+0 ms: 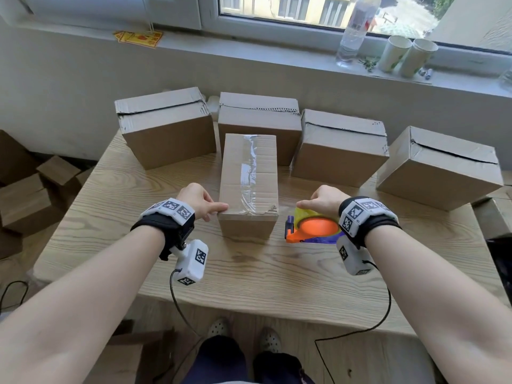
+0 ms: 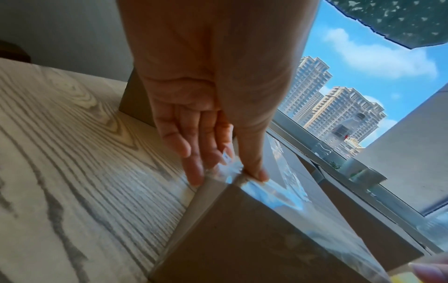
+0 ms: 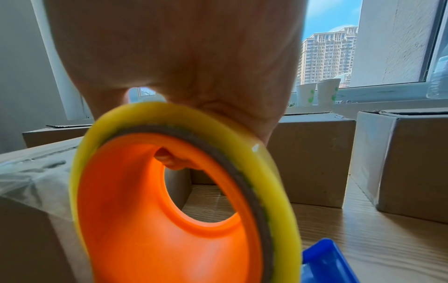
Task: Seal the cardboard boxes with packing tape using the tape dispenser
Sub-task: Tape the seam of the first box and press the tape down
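Observation:
A narrow cardboard box (image 1: 249,184) stands mid-table with a strip of clear tape (image 1: 250,173) along its top seam. My left hand (image 1: 214,212) touches its near left corner. In the left wrist view the thumb (image 2: 257,168) presses the tape end on the top edge, and straight fingers (image 2: 194,168) lie against the box's side (image 2: 254,239). My right hand (image 1: 310,205) grips the orange tape dispenser (image 1: 313,228) with its yellow tape roll (image 3: 274,191). It holds the dispenser just right of the box, at the table.
Several untaped cardboard boxes stand in a row behind, among them one at far left (image 1: 166,128) and one at far right (image 1: 440,167). The wooden table (image 1: 249,273) shows bare wood in front. A bottle (image 1: 357,31) and two paper cups (image 1: 407,55) stand on the sill. More cardboard (image 1: 27,195) lies on the floor at left.

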A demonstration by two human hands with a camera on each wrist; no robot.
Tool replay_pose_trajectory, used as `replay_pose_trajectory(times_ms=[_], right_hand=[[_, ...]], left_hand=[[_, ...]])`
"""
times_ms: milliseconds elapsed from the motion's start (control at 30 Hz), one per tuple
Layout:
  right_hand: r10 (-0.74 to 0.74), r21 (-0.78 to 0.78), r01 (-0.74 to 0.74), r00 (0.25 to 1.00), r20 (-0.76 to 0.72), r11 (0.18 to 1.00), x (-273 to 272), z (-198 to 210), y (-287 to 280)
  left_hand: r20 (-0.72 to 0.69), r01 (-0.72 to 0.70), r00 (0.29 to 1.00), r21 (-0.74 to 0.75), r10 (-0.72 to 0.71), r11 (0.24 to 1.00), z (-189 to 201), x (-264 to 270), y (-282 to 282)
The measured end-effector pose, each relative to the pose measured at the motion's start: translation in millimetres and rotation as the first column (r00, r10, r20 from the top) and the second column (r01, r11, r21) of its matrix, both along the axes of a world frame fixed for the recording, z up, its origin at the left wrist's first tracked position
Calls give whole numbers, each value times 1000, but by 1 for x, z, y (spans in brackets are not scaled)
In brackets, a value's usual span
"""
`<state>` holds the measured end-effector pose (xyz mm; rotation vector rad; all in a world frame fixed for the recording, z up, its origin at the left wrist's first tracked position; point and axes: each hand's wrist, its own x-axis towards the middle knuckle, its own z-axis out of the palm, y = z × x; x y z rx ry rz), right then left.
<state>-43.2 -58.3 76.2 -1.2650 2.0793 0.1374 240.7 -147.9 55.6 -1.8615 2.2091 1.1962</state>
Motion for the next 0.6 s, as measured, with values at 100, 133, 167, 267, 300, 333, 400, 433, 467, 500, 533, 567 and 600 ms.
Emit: replay_pose_trajectory(times_ms=[100,133,167,267,300,333,400,433,467,500,533,567,600], right_hand=[[-17,-21,17,1000,1,1000,1,-1,2],[-23,-27,24,1000,5,999,1,0,3],[-29,-33,29,1000,11,999,1,0,4],[-38,-43,39,999,29,998,-1,1,7],[-42,-43,44,998,38,998,-2,1,7],[-49,-45,51,998,50,998,-2,1,9],[-78,-52,83,992,95,995,-4,0,10],[-101,-57,109,987,125,992,-5,0,10],[-121,-66,133,981,154,989,-6,0,11],[-141,-69,155,974,178,985,-7,0,11],[-153,-72,171,968,201,983,-9,1,12],[-161,-72,181,962,220,981,-10,1,12],[-162,-76,184,958,236,980,-11,1,12]], left_hand=[[133,58,990,-53,-51,997,7,-5,-2],[196,81,979,-88,-63,993,9,-7,-2],[250,103,966,-121,-70,987,12,-7,-1],[259,226,953,-256,-159,940,17,-13,6],[234,305,943,-325,-236,895,16,-17,12],[197,383,923,-399,-330,833,15,-23,19],[132,492,855,-507,-501,707,9,-38,37],[127,536,818,-524,-561,662,6,-46,47],[146,583,782,-517,-606,627,2,-54,55],[180,628,750,-495,-636,601,-3,-61,63],[221,665,726,-467,-651,583,-8,-66,69],[258,690,710,-441,-655,574,-13,-70,73],[281,701,703,-426,-653,572,-18,-73,77]])
